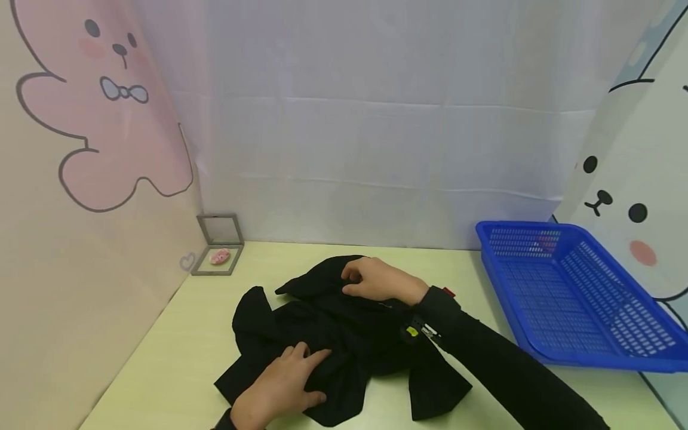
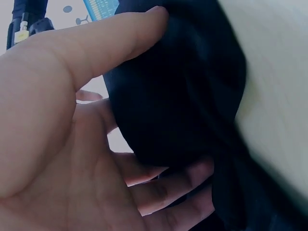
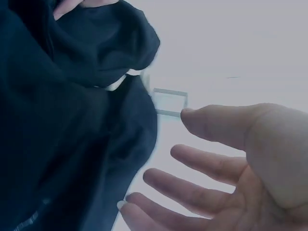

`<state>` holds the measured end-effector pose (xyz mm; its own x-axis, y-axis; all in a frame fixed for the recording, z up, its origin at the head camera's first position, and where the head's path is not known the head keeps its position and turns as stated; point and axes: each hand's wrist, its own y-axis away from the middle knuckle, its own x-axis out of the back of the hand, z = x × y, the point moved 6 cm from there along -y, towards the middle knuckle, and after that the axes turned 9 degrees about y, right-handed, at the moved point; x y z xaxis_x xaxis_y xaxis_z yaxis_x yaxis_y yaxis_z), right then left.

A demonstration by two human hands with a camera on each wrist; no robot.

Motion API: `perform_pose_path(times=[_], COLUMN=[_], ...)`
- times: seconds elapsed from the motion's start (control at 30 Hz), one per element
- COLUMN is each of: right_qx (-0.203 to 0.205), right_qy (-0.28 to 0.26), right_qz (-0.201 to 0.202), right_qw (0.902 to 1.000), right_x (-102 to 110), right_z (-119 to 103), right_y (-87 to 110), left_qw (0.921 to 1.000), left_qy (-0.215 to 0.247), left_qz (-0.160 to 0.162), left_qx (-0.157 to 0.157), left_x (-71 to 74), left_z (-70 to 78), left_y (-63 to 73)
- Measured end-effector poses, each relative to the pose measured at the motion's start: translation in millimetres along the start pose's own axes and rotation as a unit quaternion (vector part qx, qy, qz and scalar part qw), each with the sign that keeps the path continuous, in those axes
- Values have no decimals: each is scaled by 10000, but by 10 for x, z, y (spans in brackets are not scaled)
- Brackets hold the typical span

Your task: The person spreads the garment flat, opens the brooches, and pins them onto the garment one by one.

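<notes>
A crumpled black garment [image 1: 335, 325] lies spread over the pale yellow table [image 1: 172, 352], its edges folded and uneven. At its near left part, my left hand [image 1: 282, 382] rests on the cloth with fingers spread. The left wrist view has the thumb [image 2: 120, 36] lying over the dark fabric [image 2: 173, 106], while the other fingertips reach its lower edge. My right hand [image 1: 381, 279] is over the garment's far side, fingers loosely bent. Seen from the right wrist, its fingers [image 3: 192, 187] are apart with nothing between them, beside the cloth [image 3: 77, 115].
A blue plastic basket [image 1: 561, 301] with perforated walls stands at the right. Near the back left corner is a small grey-framed box [image 1: 212, 273], lid raised, with a pink object [image 1: 220, 257] inside. White curtain [image 1: 365, 143] hangs behind the table.
</notes>
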<state>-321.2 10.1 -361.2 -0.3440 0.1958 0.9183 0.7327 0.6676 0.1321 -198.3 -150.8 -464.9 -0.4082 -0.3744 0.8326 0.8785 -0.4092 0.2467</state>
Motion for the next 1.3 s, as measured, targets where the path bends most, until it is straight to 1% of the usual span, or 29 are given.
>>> perform_pose_path(times=[0.13, 0.2, 0.27, 0.33, 0.47, 0.53, 0.6, 0.67, 0.73, 0.8, 0.83, 0.87, 0.93, 0.97, 1.03, 1.1, 1.17, 1.27, 1.3], right_qx=[-127, -152, -126, -32, 233, 241, 196, 170, 152, 217, 271, 318, 460, 528, 581, 558, 495, 353, 293], right_qy=[252, 414, 600, 835, 1350, 1454, 1391, 1319, 1391, 1616, 1735, 1790, 1814, 1692, 1321, 1042, 859, 743, 729], right_qz=[-70, -203, -256, -129, 338, 451, 431, 412, 506, 782, 933, 1061, 1223, 1191, 943, 678, 466, 198, 131], right_qw=[9996, 9988, 9978, 9964, 9900, 9881, 9891, 9903, 9889, 9835, 9800, 9776, 9747, 9769, 9850, 9907, 9940, 9964, 9968], right_x=[-216, -349, -465, -539, -603, -611, -602, -581, -558, -527, -514, -503, -481, -477, -477, -475, -479, -498, -510], right_z=[-10, -7, -4, 6, 48, 84, 120, 139, 133, 76, 29, -23, -143, -199, -286, -341, -354, -293, -256], right_y=[-153, -183, -192, -175, -80, -12, 66, 154, 247, 341, 382, 421, 492, 519, 561, 592, 603, 601, 598], left_qw=[9996, 9993, 9991, 9989, 9983, 9980, 9968, 9932, 9866, 9753, 9674, 9575, 9345, 9220, 8990, 8802, 8622, 8323, 8236], left_qy=[222, 320, 375, 445, 573, 591, 658, 746, 833, 899, 898, 871, 841, 828, 840, 929, 1094, 1541, 1685], left_qz=[-128, -175, -173, -138, -11, 174, 452, 881, 1386, 1998, 2348, 2733, 3442, 3764, 4279, 4634, 4923, 5298, 5388], left_qx=[72, 60, 18, -44, -117, -109, -104, -144, -198, -267, -297, -316, -354, -384, -405, -440, -466, -535, -543], left_x=[19, 24, 34, 48, 66, 85, 133, 226, 373, 582, 705, 835, 1092, 1208, 1392, 1530, 1643, 1780, 1811], left_z=[-44, -59, -72, -81, -98, -107, -111, -106, -96, -89, -88, -90, -97, -97, -95, -72, -42, 8, 24], left_y=[-15, -13, -3, 0, -21, -36, -44, -38, -11, 50, 96, 154, 285, 356, 497, 629, 746, 900, 939])
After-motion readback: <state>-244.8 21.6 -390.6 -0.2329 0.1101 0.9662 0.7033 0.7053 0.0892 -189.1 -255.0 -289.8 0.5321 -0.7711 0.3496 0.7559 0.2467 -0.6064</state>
